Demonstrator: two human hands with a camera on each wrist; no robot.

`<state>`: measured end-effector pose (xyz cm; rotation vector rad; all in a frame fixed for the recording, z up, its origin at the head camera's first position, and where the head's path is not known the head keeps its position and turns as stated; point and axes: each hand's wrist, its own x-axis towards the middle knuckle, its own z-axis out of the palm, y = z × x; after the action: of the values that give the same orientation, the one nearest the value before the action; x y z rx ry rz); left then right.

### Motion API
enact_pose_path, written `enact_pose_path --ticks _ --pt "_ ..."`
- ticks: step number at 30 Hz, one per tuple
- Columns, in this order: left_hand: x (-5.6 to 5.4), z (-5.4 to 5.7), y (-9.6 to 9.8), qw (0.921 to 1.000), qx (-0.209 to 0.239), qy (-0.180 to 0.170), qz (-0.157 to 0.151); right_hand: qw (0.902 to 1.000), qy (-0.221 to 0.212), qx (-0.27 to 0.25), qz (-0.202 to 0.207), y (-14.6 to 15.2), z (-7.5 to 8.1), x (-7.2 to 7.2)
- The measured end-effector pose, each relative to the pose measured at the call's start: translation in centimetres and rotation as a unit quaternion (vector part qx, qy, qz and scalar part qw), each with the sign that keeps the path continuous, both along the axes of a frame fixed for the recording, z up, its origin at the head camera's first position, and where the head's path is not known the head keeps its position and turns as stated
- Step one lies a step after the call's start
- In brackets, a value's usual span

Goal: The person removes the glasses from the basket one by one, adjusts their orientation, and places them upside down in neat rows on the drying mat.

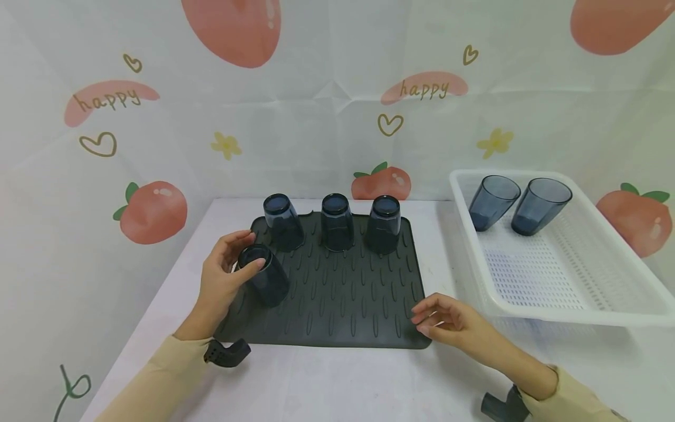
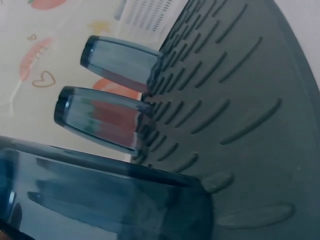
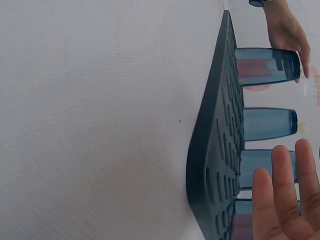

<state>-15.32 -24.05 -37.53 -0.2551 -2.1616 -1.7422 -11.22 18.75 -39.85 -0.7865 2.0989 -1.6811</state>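
My left hand holds a dark blue glass near its top, thumb on one side and fingers on the other. This glass stands upside down on the left part of a black ribbed drying mat. Large in the left wrist view, the same glass has its mouth against the mat. Behind it, three matching glasses, left, middle and right, stand inverted in a row. My right hand holds nothing, its fingers loosely bent beside the mat's front right corner; the right wrist view shows several fingers extended.
A white plastic basket with a perforated bottom stands to the right of the mat. Two more blue glasses, one beside the other, lean inside its back left part. A white patterned cloth hangs behind the white table.
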Motion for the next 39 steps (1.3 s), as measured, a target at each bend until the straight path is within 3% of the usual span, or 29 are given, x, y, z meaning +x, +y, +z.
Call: enact_pose_path --ticks 10,18,23,29,39 --pt "0.4 3.0 0.9 0.9984 0.022 0.047 0.021 1.0 0.005 0.004 0.0 0.0 0.1 0.0" --pt "0.8 6.0 2.4 0.9979 0.015 0.063 -0.008 1.0 -0.001 0.003 0.003 -0.1 0.0 0.0" --pt "1.2 6.9 3.8 0.9964 0.006 0.056 -0.064 1.0 -0.002 0.006 -0.002 0.0 0.0 0.0" --pt "1.7 6.5 5.6 0.988 -0.027 0.058 -0.14 1.0 0.002 0.004 -0.003 0.0 -0.1 0.1" --pt "2.8 5.6 8.5 0.9615 -0.082 0.02 -0.262 1.0 0.006 0.002 -0.003 0.0 0.0 0.2"
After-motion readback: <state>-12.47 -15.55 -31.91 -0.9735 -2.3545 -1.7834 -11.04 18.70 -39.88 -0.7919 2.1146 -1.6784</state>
